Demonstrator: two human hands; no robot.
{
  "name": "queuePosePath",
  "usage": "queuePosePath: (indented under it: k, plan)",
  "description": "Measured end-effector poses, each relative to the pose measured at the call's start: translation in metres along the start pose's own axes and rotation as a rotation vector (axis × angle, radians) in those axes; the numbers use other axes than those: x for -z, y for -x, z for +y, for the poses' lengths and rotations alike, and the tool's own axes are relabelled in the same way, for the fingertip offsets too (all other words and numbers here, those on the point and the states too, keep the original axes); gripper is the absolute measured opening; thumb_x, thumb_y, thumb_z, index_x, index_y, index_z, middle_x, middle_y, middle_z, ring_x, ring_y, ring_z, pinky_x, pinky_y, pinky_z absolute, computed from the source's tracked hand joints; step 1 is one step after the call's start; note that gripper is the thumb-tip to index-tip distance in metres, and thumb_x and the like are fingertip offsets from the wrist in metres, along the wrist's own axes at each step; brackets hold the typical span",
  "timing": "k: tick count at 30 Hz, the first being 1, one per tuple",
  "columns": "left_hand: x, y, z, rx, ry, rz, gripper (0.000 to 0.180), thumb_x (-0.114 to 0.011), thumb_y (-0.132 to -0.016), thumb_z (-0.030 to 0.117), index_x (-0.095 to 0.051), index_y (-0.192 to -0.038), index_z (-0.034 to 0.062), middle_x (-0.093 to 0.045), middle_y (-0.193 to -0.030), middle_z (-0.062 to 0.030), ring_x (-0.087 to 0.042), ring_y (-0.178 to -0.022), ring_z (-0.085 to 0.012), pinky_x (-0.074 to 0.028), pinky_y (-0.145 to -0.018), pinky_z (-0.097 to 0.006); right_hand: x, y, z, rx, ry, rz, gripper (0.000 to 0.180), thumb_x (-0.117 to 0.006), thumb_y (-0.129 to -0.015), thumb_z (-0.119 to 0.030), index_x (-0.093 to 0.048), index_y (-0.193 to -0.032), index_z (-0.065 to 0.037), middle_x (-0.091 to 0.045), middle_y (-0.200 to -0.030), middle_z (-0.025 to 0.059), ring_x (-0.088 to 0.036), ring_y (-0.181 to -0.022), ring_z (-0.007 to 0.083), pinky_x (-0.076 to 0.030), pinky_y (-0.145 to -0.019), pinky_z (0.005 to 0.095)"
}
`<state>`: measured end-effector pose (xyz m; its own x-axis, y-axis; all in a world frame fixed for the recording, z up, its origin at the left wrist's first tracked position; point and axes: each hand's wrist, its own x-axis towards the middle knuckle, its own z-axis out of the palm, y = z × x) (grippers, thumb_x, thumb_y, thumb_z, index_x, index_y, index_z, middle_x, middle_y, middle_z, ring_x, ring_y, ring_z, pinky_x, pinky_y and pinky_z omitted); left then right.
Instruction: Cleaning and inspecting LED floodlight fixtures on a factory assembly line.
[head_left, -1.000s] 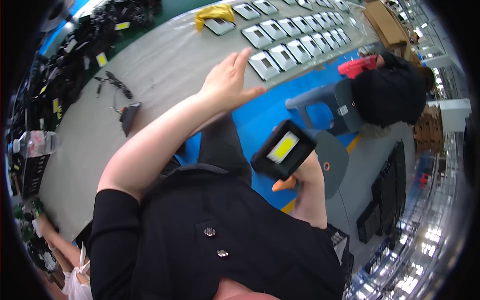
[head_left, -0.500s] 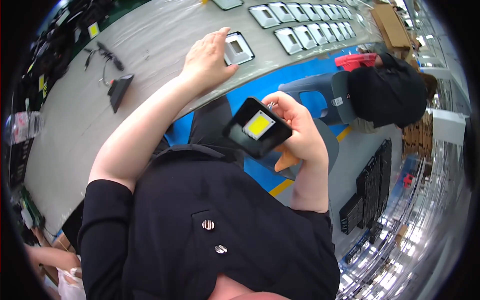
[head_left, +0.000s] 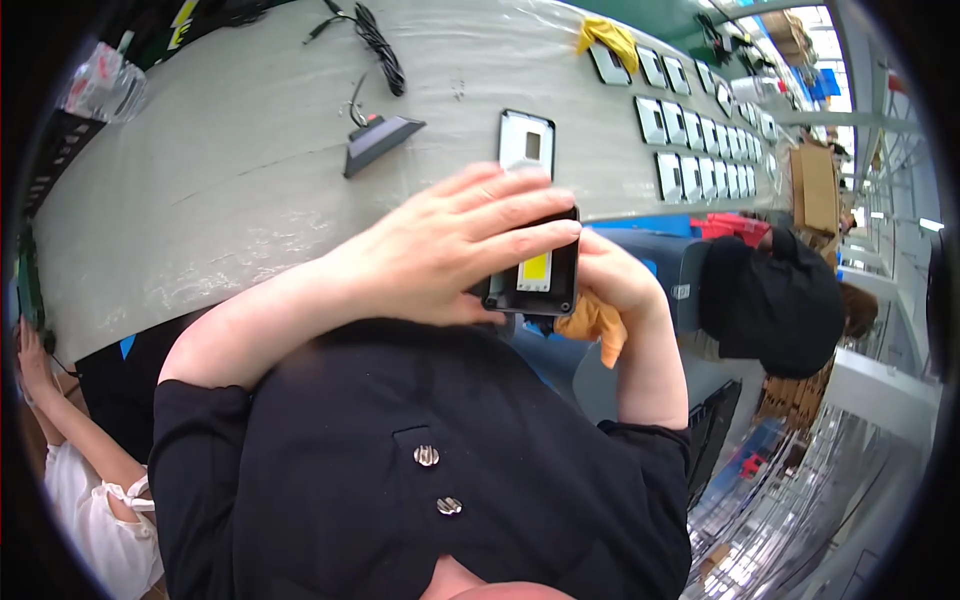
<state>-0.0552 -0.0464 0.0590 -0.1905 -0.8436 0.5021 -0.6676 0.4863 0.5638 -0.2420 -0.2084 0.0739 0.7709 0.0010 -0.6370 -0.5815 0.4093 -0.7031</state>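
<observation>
Head view: black lamp (head_left: 535,275) clasped between both hands (head_left: 450,250).

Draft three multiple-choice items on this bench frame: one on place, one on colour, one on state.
1. Where does the white frame part lie? A) on the grey bench beyond the hands B) on the floor C) in a box
2. What colour is the panel in the black lamp housing? A) blue B) yellow C) red
3. How is the housing held? A) lying free B) by one hand C) between the left hand and right hand

Answers: 1 A, it lies flat on the bench; 2 B, the centre panel shows yellow; 3 C, both hands grip it.
</observation>
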Motion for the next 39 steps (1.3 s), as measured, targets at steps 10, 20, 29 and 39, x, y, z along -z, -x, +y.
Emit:
queuePosePath:
  k: [10,20,29,39]
  plan:
    - [-0.031,-0.005,-0.004,0.837,1.048,0.08,0.064,-0.057,-0.091,0.043,-0.037,-0.137,0.0023,-0.058,-0.118,-0.0154,-0.055,-0.107,-0.0191,-0.044,-0.09,-0.032,-0.054,0.011,-0.001,0.474,1.164,0.606,0.022,-0.068,-0.081,-0.017,-0.054,-0.078,-0.002,-0.054,-0.064,0.012,-0.054,-0.058,0.0301,-0.042,-0.053,0.0361]
    - [-0.015,-0.022,-0.063,0.523,-0.124,-0.036,0.105,-0.08,-0.07,0.029,-0.014,-0.149,0.0112,-0.034,-0.145,-0.0213,-0.027,-0.139,-0.0331,-0.026,-0.114,-0.042,0.013,-0.002,-0.069,-0.052,0.999,0.537,0.049,-0.051,-0.094,-0.038,-0.057,-0.07,0.003,-0.055,-0.058,0.0063,-0.055,-0.056,0.0137,-0.045,-0.056,0.0296]
    - [-0.035,-0.025,-0.084,0.588,-0.167,0.072,0.11,-0.083,-0.065,0.024,-0.013,-0.149,0.0132,-0.049,-0.134,-0.0109,-0.041,-0.13,-0.03,-0.03,-0.111,-0.041,0.01,-0.062,-0.113,-0.413,1.305,0.49,0.052,-0.053,-0.089,-0.046,-0.064,-0.083,0.004,-0.065,-0.074,0.0144,-0.064,-0.07,0.0246,-0.051,-0.071,0.0365]
    - [-0.041,-0.024,-0.091,0.582,-0.186,0.137,0.11,-0.084,-0.064,0.026,-0.014,-0.148,0.0148,-0.053,-0.129,-0.007,-0.045,-0.127,-0.0282,-0.033,-0.108,-0.04,0.0,-0.074,-0.111,-0.458,1.362,0.505,0.049,-0.052,-0.089,-0.045,-0.066,-0.084,0.002,-0.065,-0.077,0.0155,-0.064,-0.074,0.0267,-0.051,-0.074,0.0374]
